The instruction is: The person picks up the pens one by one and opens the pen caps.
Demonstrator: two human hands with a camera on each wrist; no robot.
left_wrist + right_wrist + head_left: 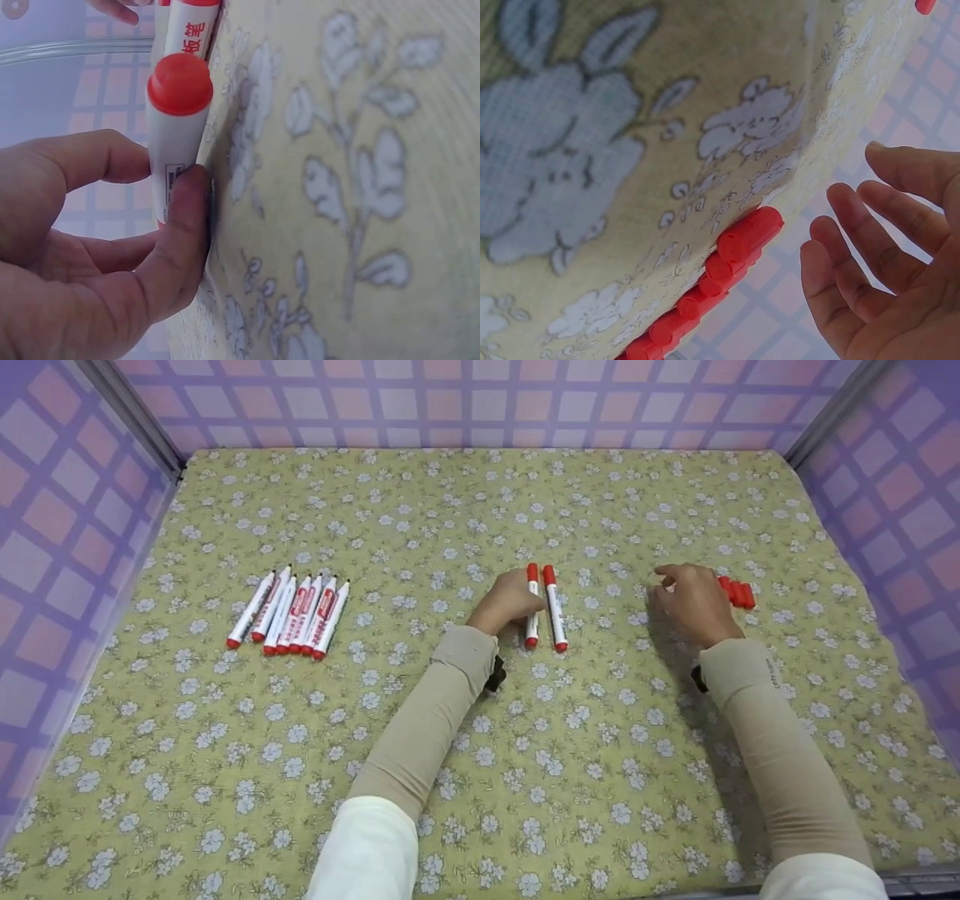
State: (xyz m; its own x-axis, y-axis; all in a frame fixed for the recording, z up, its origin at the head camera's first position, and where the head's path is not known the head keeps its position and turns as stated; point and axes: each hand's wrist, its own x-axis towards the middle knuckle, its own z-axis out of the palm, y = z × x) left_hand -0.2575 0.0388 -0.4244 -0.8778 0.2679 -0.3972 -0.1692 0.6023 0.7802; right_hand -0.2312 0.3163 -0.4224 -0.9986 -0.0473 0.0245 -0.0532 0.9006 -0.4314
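My left hand [508, 601] pinches a white whiteboard marker [532, 630] with a red cap, near the middle of the table. In the left wrist view, thumb and fingers press against the marker's barrel [166, 142] just above the cloth. Beside it, on the right, lies a second capped marker [556, 619]. My right hand [697, 604] hovers farther right with loosely bent fingers and nothing in them. Close to it, a row of loose red caps [742, 595] lies on the cloth, partly hidden by the hand in the head view. The right wrist view shows several caps [754, 229] lined up.
Several uncapped white markers [300, 615] lie side by side on the left, dark tips pointing away from me. A yellow-green flowered cloth [450, 795] covers the table. Checkered purple and pink walls [480, 405] enclose its back and sides.
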